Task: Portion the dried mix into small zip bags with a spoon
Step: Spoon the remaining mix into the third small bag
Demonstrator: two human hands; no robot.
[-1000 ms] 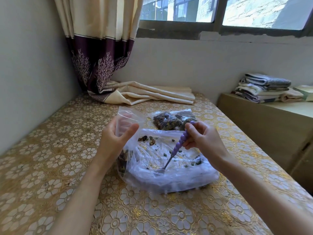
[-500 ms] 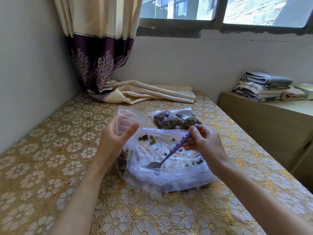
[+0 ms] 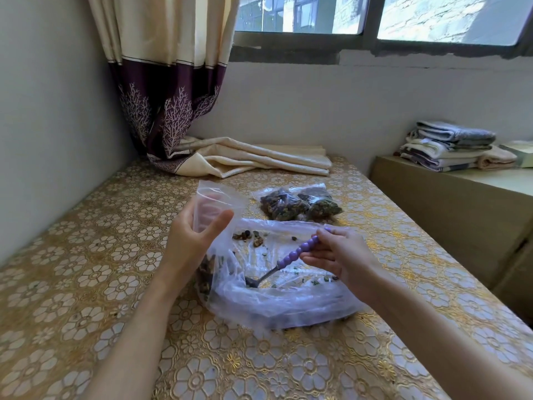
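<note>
A large clear plastic bag (image 3: 288, 307) lies open on the table with scattered bits of dried mix (image 3: 251, 236) inside. My left hand (image 3: 190, 243) holds a small zip bag (image 3: 215, 202) upright by its side; dark mix shows in its lower part beside my wrist. My right hand (image 3: 340, 258) grips the purple beaded handle of a spoon (image 3: 297, 252). The spoon's metal bowl rests low inside the large bag, near its left end. Two filled small zip bags (image 3: 300, 204) lie side by side just behind the large bag.
The table carries a gold floral cloth (image 3: 86, 284). A cream and purple curtain (image 3: 178, 116) hangs at the back left, its end lying folded on the table. A low cabinet (image 3: 450, 209) with stacked towels (image 3: 450, 148) stands to the right. The wall runs along the left.
The spoon has swung left and lower inside the large bag, its bowl now nearer the small bag. My right hand shifted slightly along the handle. My left hand has stayed put.
</note>
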